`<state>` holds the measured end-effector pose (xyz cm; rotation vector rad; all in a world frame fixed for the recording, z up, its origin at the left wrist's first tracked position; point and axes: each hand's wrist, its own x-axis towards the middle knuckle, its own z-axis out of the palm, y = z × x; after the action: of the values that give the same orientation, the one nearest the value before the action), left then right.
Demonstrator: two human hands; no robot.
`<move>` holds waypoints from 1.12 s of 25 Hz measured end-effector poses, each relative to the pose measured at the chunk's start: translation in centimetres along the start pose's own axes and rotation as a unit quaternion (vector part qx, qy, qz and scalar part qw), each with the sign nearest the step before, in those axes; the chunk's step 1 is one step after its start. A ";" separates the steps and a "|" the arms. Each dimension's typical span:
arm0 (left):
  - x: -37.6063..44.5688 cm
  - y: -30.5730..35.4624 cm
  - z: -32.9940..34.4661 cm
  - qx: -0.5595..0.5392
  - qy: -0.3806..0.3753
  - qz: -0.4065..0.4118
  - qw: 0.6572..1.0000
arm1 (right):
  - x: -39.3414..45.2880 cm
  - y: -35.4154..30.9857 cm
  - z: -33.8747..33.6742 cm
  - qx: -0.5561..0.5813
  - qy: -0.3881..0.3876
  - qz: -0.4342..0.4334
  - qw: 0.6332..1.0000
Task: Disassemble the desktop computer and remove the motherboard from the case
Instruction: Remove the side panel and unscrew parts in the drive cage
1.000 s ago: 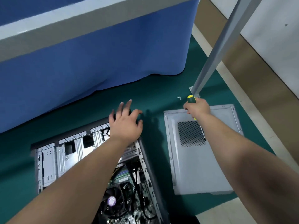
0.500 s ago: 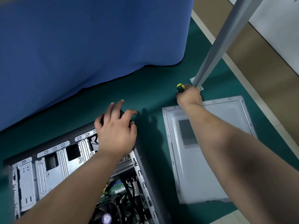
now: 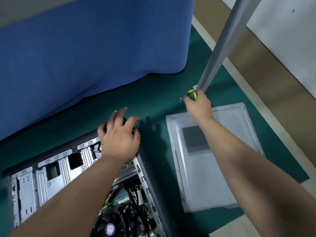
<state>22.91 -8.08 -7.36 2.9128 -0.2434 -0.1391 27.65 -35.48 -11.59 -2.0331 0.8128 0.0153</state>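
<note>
Yellow-black screwdriver (image 3: 192, 94) clamped in my right grip (image 3: 199, 106), carried far past side panel (image 3: 212, 158) toward loose screws (image 3: 180, 99). Left grip (image 3: 119, 134) spread on case (image 3: 150, 185); motherboard (image 3: 123, 200) inside, not yet freed.

A workshop or training-room floor station. A green mat (image 3: 162, 100) covers pale flooring, a blue cloth (image 3: 85, 57) drapes a bench, and a grey metal leg (image 3: 220, 48) stands by an opened computer case (image 3: 51, 177) with its removed side panel (image 3: 222, 168).
</note>
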 end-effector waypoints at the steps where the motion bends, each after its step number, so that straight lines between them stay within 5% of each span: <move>1: 0.1 -0.1 -0.1 -0.003 -0.016 0.000 1.000 | -1.0 -0.2 -0.8 0.033 -0.005 -0.006 0.999; 6: 0.7 0.0 -2.4 -0.031 -0.153 -0.002 0.988 | -7.9 -1.7 -6.1 0.094 0.020 -0.081 0.992; 9: -1.6 2.3 -3.1 -0.078 -0.102 0.081 0.988 | -12.1 -1.7 -7.7 0.186 0.018 -0.062 0.980; 12: -5.2 6.4 -3.6 -0.203 -0.152 0.095 0.963 | -15.9 -0.1 -7.0 0.257 0.001 0.008 0.966; 14: -6.5 8.6 -4.4 -0.376 -0.216 -0.050 0.900 | -18.7 1.1 -5.8 0.304 -0.043 0.044 0.951; 16: -6.9 9.7 -5.3 -0.577 -0.254 -0.198 0.750 | -20.7 2.1 -4.8 0.311 -0.084 0.069 0.944; 18: -7.4 9.3 -5.5 -0.614 -0.250 -0.241 0.709 | -22.1 2.4 -4.3 0.261 -0.124 0.083 0.954; 23: -8.6 6.7 -6.9 -0.583 -0.235 -0.181 0.757 | -23.3 1.5 -2.5 0.175 -0.191 0.089 0.962; 28: -11.8 -0.5 -7.6 -0.354 -0.062 -0.056 0.932 | -22.2 2.3 0.3 0.084 -0.196 0.162 0.963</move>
<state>12.24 -3.95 0.81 2.1976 -0.0284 -0.3497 9.07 -24.08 -6.60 -1.6446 0.8485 0.5016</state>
